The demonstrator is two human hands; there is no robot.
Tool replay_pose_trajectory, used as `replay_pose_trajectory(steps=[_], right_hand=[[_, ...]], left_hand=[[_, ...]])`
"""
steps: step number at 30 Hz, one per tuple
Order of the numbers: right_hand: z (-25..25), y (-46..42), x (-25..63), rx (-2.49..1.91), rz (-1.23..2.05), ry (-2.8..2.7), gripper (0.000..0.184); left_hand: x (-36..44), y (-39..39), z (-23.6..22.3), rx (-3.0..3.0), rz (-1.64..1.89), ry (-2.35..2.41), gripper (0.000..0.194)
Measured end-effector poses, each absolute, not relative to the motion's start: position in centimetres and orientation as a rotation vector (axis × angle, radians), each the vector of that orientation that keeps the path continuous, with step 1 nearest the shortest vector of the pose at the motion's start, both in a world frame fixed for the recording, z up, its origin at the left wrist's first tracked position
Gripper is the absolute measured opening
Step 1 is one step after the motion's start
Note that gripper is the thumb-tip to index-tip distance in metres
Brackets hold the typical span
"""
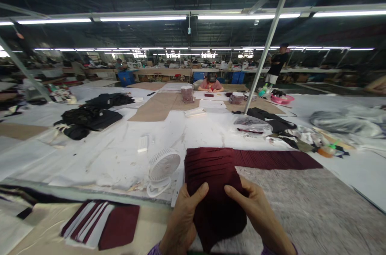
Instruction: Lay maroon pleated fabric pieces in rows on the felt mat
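Note:
I hold a stack of dark maroon fabric pieces point(214, 182) upright in front of me with both hands. My left hand point(183, 223) grips its left edge, thumb across the front. On the right edge my right hand point(259, 214) does the same, its thumb also laid on the cloth. Behind the stack, a row of the same maroon pieces point(277, 159) lies overlapped on a grey felt mat point(316, 210).
A small white desk fan point(162, 170) stands just left of the stack. More maroon and white pieces point(102, 225) lie at lower left. Black garments point(90, 118) and plastic bags point(343, 124) sit on the long white table point(105, 154). A seated person point(211, 84) works far across; a slanted metal pole point(265, 50) rises from the table.

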State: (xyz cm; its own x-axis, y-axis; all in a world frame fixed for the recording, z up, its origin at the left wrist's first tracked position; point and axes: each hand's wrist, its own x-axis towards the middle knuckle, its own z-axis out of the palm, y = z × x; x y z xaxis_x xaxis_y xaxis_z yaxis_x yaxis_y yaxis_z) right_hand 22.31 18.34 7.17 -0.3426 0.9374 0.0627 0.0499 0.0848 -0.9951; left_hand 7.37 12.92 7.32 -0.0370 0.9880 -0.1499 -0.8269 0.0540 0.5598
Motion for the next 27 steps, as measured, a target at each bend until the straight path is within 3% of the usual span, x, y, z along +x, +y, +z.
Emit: replay_pose_trajectory(steps=[8,12,15,20,27], right_hand=[[6.9,18.8,22.4,-1.029,1.39,-1.556,0.022],[6.7,19.7,22.8,-0.973,1.267,-1.536,0.042],[6.9,19.9,22.8,-0.961,1.334,-1.548,0.047],[7.4,19.4,22.2,-0.925,1.533,-1.502,0.03],[7.2,19.3,21.6,-0.953,1.442,-1.448,0.021]], left_hand=[[7.0,13.1,6.9,0.341,1.502,0.58,0.054],[6.5,12.9,6.9,0.39,1.464,0.597,0.05],[6.3,12.9,7.0,0.393,1.455,0.611,0.047],[6.2,12.9,7.0,0.37,1.462,0.617,0.045],[6.4,12.8,7.1,0.392,1.495,0.635,0.047]])
